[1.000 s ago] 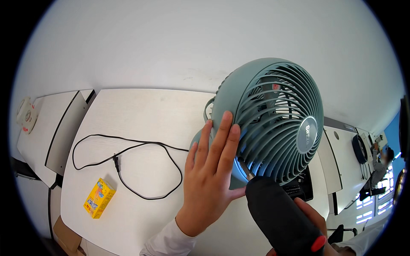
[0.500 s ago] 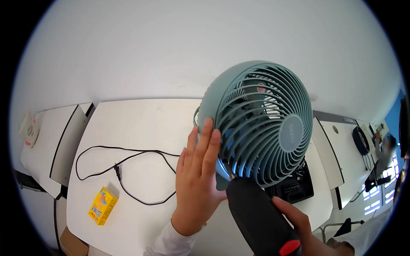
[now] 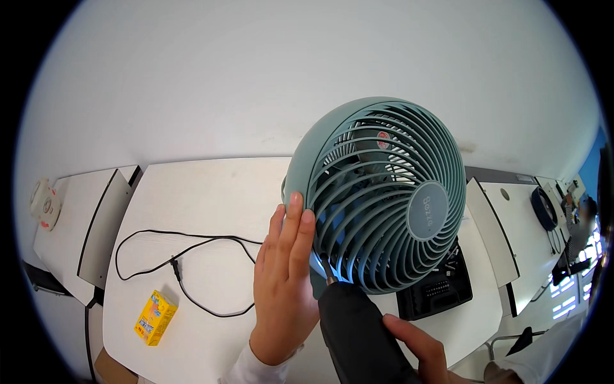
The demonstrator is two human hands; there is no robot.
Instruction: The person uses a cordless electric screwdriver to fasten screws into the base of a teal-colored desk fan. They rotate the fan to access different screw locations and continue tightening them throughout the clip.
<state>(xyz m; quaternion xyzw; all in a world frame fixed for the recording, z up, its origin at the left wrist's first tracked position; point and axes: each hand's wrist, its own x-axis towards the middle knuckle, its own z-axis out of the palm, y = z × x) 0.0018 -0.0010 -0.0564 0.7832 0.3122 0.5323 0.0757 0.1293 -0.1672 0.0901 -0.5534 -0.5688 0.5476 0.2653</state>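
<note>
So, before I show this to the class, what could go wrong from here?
The bit of the black driver in the right hand could slip off the lower edge of the fan and strike the left hand, whose fingers lie close by. The fan might also shift if the driver pushes harder than that hand steadies. The black cord, loosely looped nearby, could snag the left sleeve.
</note>
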